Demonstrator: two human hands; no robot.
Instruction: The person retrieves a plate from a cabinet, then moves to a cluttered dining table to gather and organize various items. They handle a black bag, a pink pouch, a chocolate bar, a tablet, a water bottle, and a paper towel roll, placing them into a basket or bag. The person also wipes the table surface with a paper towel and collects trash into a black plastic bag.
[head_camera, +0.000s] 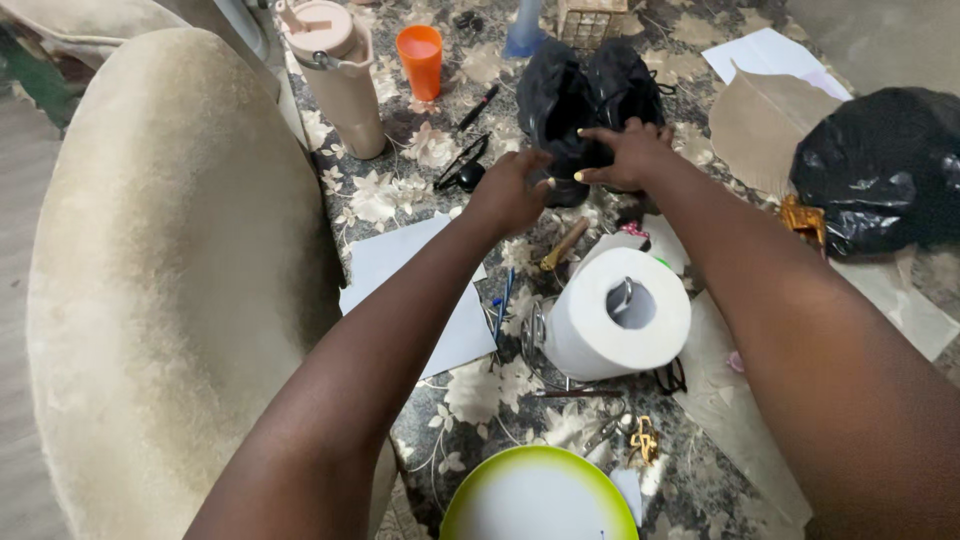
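Two hands at black bag (585, 95) in middle of flowered table (400, 195). Left hand (512, 190) curled, fingers just touching bag's near edge. Right hand (632, 152) pressed on bag, fingers spread. Toilet roll (615, 315) nearer, sunglasses (462, 168) left of bag.

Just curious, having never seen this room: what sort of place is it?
Most likely a home living room. A cushioned chair stands beside a table with a flowered cloth, cluttered with a toilet roll, an orange cup and a black bag that both hands reach for.
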